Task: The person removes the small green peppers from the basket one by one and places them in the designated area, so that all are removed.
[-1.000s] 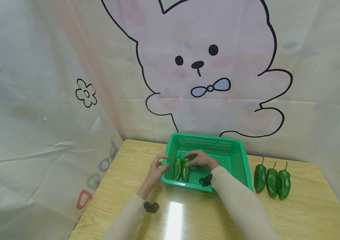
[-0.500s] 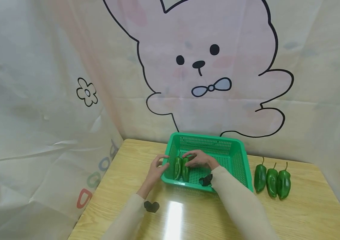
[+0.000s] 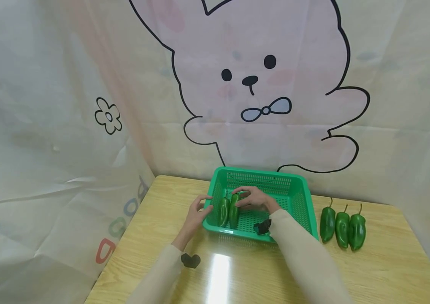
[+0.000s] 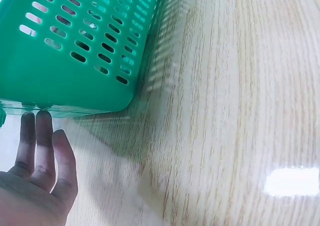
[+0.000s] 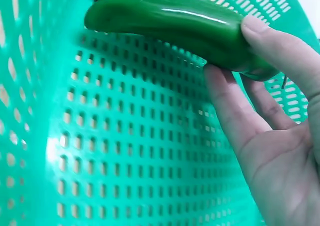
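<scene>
Resting on the counter (image 3: 237, 274), the green basket (image 3: 294, 185) is steadied at its left rim by the left hand (image 3: 196, 213), fingers straight. Inside, a green pepper (image 5: 170, 23) is pinched by the right hand (image 3: 254, 199) beside another pepper (image 3: 222, 211).

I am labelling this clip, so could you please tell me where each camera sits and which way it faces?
Head: on the head, looking forward and down at the table, basket, both forearms and hands.
Left wrist: by the left hand, facing the basket's outer wall; fingers show.
Right wrist: by the right hand, facing inside the basket; it grips a pepper.
Shared: basket in all.
</scene>
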Demonstrator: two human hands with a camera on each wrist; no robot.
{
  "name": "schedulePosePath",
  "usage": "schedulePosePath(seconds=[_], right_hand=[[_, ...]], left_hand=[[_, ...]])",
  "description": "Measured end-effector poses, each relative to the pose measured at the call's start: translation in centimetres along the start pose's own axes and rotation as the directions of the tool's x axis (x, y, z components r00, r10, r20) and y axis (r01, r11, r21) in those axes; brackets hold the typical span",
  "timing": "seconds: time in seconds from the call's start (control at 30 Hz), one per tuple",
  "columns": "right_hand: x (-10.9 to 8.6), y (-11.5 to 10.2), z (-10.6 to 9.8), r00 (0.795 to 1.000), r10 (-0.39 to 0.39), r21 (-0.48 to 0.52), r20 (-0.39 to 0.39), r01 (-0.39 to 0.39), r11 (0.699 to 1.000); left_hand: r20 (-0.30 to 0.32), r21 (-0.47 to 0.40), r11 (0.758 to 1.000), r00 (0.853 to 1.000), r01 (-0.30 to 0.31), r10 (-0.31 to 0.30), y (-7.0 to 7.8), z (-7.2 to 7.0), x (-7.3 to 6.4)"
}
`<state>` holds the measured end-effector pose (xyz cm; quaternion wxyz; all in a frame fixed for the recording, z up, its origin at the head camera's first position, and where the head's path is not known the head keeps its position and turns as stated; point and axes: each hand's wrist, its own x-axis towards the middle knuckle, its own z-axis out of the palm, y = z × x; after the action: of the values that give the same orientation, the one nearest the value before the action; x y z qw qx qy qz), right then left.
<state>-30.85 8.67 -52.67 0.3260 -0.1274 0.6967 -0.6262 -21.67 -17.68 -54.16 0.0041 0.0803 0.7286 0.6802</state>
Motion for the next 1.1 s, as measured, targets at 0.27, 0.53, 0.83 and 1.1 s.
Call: schedulePosePath(seconds=[0.27,0.53,0.83,1.1], right_hand=[[-0.5,-2.3,-2.1,0.996,-0.069,0.082,-0.054,0.074,0.994],[-1.6,-5.2,-2.7,0.983,-0.169,0.104,-0.07,0.175,0.979],[-3.0,-6.7,-2.9,0.967,-0.246,0.113,-0.073,0.253,0.961],[-4.6,-7.7,-2.4,0.957,-0.28,0.102,-0.079,0.287,0.952]], left_hand=[[-0.035,0.018,1.0,0.999,0.005,-0.004,-1.7,0.0,0.5],[-0.027,0.025,0.999,0.999,-0.02,0.02,-1.7,-0.1,0.6],[-0.018,0.05,0.997,0.998,-0.054,0.055,-1.8,-0.1,0.7],[-0.017,0.053,0.998,0.999,-0.042,0.043,-0.7,0.0,0.6]])
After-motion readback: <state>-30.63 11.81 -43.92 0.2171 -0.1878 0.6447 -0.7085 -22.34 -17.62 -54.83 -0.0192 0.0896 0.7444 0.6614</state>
